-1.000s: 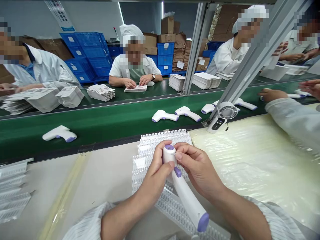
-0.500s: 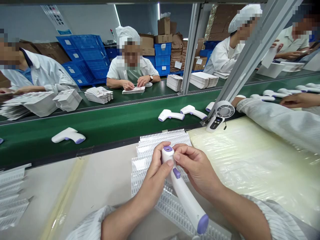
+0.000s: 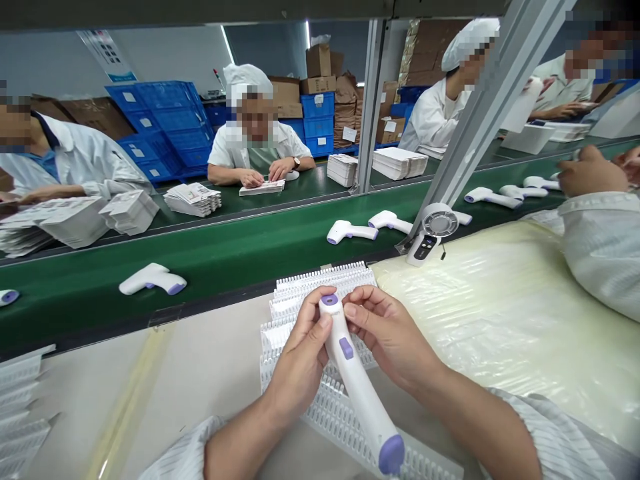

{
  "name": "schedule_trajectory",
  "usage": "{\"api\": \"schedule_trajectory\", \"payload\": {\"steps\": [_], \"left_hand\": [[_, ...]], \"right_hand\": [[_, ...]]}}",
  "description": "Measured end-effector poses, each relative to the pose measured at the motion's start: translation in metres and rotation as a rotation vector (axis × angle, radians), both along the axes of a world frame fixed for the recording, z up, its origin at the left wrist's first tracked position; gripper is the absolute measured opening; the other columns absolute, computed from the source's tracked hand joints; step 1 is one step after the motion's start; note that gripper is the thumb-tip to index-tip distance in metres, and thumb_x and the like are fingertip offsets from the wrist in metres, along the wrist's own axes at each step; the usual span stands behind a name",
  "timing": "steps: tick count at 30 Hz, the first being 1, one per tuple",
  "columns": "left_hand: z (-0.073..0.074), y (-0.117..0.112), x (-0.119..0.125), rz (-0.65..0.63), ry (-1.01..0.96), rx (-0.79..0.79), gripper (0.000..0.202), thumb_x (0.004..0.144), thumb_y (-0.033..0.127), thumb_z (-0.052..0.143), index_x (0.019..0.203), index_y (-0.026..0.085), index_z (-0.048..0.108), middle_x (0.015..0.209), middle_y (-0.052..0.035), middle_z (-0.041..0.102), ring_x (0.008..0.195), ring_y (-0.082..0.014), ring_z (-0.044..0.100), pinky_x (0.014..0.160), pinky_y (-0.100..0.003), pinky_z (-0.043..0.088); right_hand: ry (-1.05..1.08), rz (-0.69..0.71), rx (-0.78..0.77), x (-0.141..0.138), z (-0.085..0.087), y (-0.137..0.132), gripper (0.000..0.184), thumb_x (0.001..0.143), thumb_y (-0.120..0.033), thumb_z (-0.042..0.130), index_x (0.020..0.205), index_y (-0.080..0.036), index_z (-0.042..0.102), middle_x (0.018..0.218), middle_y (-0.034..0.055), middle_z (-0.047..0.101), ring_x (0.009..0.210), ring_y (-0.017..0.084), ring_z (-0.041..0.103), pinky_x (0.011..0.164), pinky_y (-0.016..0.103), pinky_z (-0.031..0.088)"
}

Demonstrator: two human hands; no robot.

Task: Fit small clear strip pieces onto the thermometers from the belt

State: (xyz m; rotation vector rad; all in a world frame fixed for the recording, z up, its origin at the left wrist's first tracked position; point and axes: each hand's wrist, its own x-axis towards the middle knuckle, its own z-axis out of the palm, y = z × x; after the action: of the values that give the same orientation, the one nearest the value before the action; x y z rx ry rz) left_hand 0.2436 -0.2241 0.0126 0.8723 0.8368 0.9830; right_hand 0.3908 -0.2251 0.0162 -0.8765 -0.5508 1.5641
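Infrared thermometer (image 3: 350, 380) is in both our hands, held just above the ribbed white plastic trays (image 3: 325, 280) on our table. Behind everything, we see blue crates (image 3: 155, 113) and cardboard boxes (image 3: 320, 73) stacked against the far side of the room. Across from us, a co-worker (image 3: 255, 133) in a white coat and cap has both hands on a leaflet (image 3: 262, 189) on a green bench, with stacked leaflets (image 3: 193, 200) nearby. Our pale work table (image 3: 190, 380) runs along a green conveyor belt (image 3: 240, 267) carrying more white and purple thermometers (image 3: 351, 231). A translucent plastic sheet (image 3: 490, 313) covers the table to our right, and a neighbouring worker's hand (image 3: 590, 172) is near the thermometers further along the belt. Our left hand (image 3: 297, 360) curls closely around the thermometer's head end, while our right hand (image 3: 390, 340) grips it from the other side in a narrow pinch, close to its purple button (image 3: 346, 348).
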Motion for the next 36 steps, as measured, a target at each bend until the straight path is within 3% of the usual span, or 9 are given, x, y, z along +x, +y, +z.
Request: {"api": "schedule_trajectory", "payload": {"steps": [4, 9, 15, 19, 23, 27, 30, 34, 36], "left_hand": [[0.003, 0.013, -0.002, 0.108, -0.025, 0.056, 0.038, 0.086, 0.052, 0.074, 0.108, 0.022, 0.068, 0.099, -0.0039, 0.058, 0.088, -0.0167, 0.053, 0.077, -0.024, 0.049], [0.007, 0.044, -0.021, 0.337, 0.015, 0.132, 0.032, 0.092, 0.048, 0.065, 0.112, 0.023, 0.065, 0.109, -0.0057, 0.062, 0.092, -0.0177, 0.057, 0.072, -0.024, 0.05], [0.018, 0.081, -0.068, 0.563, 0.464, 0.473, 0.052, 0.091, 0.04, 0.066, 0.14, 0.033, 0.051, 0.163, -0.0047, 0.035, 0.152, -0.0283, 0.032, 0.121, -0.046, 0.036], [0.032, 0.083, -0.09, 0.632, 0.465, 0.497, 0.047, 0.092, 0.039, 0.062, 0.138, 0.033, 0.049, 0.16, -0.0064, 0.04, 0.151, -0.0306, 0.035, 0.122, -0.055, 0.033], [0.043, 0.076, -0.098, 0.712, 0.504, 0.577, 0.044, 0.09, 0.04, 0.063, 0.132, 0.031, 0.052, 0.154, -0.0082, 0.046, 0.149, -0.032, 0.038, 0.118, -0.054, 0.041], [0.047, 0.07, -0.101, 0.699, 0.52, 0.617, 0.041, 0.089, 0.041, 0.064, 0.128, 0.029, 0.055, 0.147, -0.0098, 0.053, 0.145, -0.0319, 0.045, 0.116, -0.053, 0.043], [0.049, 0.066, -0.099, 0.664, 0.555, 0.64, 0.035, 0.091, 0.04, 0.064, 0.123, 0.027, 0.059, 0.144, -0.0094, 0.057, 0.143, -0.03, 0.047, 0.116, -0.05, 0.043], [0.054, 0.062, -0.095, 0.681, 0.554, 0.709, 0.034, 0.09, 0.038, 0.067, 0.121, 0.026, 0.061, 0.136, -0.0087, 0.062, 0.137, -0.0286, 0.053, 0.111, -0.045, 0.048], [0.057, 0.061, -0.094, 0.685, 0.525, 0.75, 0.037, 0.088, 0.038, 0.07, 0.122, 0.025, 0.06, 0.128, -0.0088, 0.066, 0.129, -0.0279, 0.059, 0.105, -0.042, 0.052]], "right_hand": [[-0.111, 0.072, -0.081, 0.003, -0.001, -0.011, 0.039, 0.069, -0.048, 0.091, 0.09, -0.023, 0.069, 0.091, 0.001, 0.066, 0.085, 0.017, 0.061, 0.07, 0.028, 0.052], [-0.37, 0.456, 0.015, -0.002, 0.007, -0.005, 0.05, 0.084, -0.041, 0.074, 0.131, -0.032, 0.059, 0.108, 0.0031, 0.063, 0.085, 0.019, 0.064, 0.065, 0.029, 0.052], [-1.192, 0.324, 0.374, -0.019, 0.004, 0.121, 0.053, 0.094, -0.02, 0.055, 0.146, -0.027, 0.049, 0.123, 0.008, 0.061, 0.09, 0.021, 0.063, 0.084, 0.037, 0.049], [-1.311, 0.327, 0.449, -0.035, -0.017, 0.191, 0.053, 0.091, -0.01, 0.057, 0.143, -0.021, 0.053, 0.132, 0.0123, 0.061, 0.119, 0.028, 0.058, 0.108, 0.042, 0.039], [-1.35, 0.335, 0.516, -0.044, -0.03, 0.205, 0.058, 0.087, -0.009, 0.063, 0.144, -0.018, 0.053, 0.143, 0.0162, 0.056, 0.136, 0.032, 0.048, 0.116, 0.048, 0.032], [-1.342, 0.231, 0.54, -0.02, -0.015, 0.165, 0.053, 0.094, -0.015, 0.055, 0.147, -0.021, 0.049, 0.153, 0.0151, 0.048, 0.143, 0.029, 0.042, 0.118, 0.048, 0.032], [-1.316, 0.265, 0.533, 0.015, -0.009, 0.094, 0.028, 0.098, -0.026, 0.053, 0.124, -0.024, 0.064, 0.124, 0.0098, 0.067, 0.113, 0.026, 0.064, 0.097, 0.042, 0.05], [-1.406, 0.801, 0.54, 0.053, -0.049, -0.014, 0.007, 0.089, -0.028, 0.067, 0.09, -0.025, 0.073, 0.089, 0.0037, 0.075, 0.076, 0.022, 0.068, 0.065, 0.029, 0.048], [-1.58, 0.85, 0.58, 0.058, -0.075, -0.047, 0.005, 0.083, -0.022, 0.071, 0.078, -0.023, 0.071, 0.08, 0.0043, 0.075, 0.069, 0.022, 0.067, 0.057, 0.028, 0.04]]}}
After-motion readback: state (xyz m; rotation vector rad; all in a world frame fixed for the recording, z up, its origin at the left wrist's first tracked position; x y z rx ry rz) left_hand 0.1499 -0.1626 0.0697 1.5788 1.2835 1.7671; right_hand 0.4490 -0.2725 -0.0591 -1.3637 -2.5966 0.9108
